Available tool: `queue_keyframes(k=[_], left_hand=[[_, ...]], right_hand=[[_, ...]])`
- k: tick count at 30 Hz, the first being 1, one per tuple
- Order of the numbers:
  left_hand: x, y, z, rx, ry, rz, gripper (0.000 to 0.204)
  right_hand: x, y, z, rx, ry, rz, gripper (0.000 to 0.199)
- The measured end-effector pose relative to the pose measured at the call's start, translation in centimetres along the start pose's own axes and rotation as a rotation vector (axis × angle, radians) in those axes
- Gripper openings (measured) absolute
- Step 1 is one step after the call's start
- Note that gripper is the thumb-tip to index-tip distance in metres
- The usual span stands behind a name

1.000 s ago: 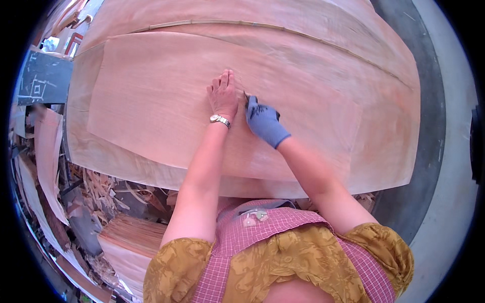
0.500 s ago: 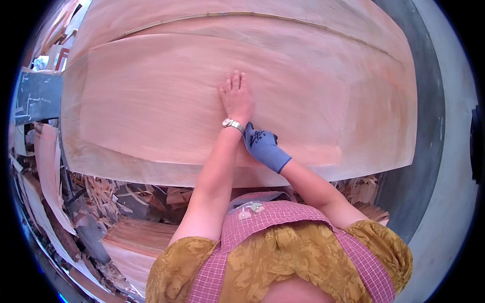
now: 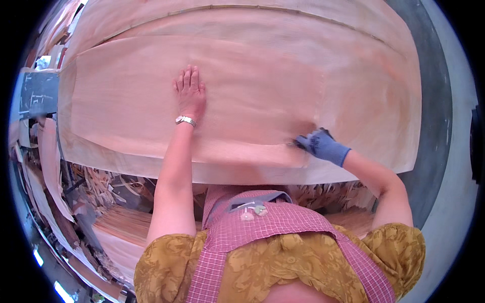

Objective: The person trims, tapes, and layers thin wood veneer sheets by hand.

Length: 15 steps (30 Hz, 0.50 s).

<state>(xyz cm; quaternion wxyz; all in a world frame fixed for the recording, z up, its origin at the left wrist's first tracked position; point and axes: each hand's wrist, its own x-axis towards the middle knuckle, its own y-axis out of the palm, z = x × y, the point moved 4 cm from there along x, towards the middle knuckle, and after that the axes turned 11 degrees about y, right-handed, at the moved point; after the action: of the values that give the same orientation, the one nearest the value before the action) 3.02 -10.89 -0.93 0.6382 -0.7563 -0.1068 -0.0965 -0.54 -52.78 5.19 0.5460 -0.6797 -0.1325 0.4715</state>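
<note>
My L hand (image 3: 190,99) lies flat, fingers extended, on the smaller wood sheet (image 3: 126,96) atop the bigger sheet (image 3: 374,103); R hand (image 3: 322,144) grips a blurry dark tool (image 3: 292,144). I'd press evenly w/ L, clear of tool.

Mustard shirt (image 3: 283,247), pink checked apron (image 3: 288,219), blue glove (image 3: 331,149), silvery watch (image 3: 186,120)
The shirt has short, loose sleeves (image 3: 166,262) and a swirling tone-on-tone pattern; the apron shows thin pale grid lines, wide straps (image 3: 209,272), grey trim (image 3: 268,195) and two small rounded ornaments (image 3: 260,210). The knitted glove, on the right hand (image 3: 318,144), bears dark patches; the watch's metal band (image 3: 191,121) circles the left wrist (image 3: 191,112).
</note>
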Motion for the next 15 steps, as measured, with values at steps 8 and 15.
queue_keyframes(k=[8, 15], left_hand=[[0.2, -0.3, -0.3, 0.027, 0.016, -0.033, 0.056], [1.9, -1.5, -0.7, -0.037, -0.028, -0.032, 0.054]], right_hand=[[-6.0, -0.7, -15.6, -0.326, 0.036, -0.049, 0.014], [23.5, -16.9, -0.5, 0.241, -0.148, -0.502, 0.02]])
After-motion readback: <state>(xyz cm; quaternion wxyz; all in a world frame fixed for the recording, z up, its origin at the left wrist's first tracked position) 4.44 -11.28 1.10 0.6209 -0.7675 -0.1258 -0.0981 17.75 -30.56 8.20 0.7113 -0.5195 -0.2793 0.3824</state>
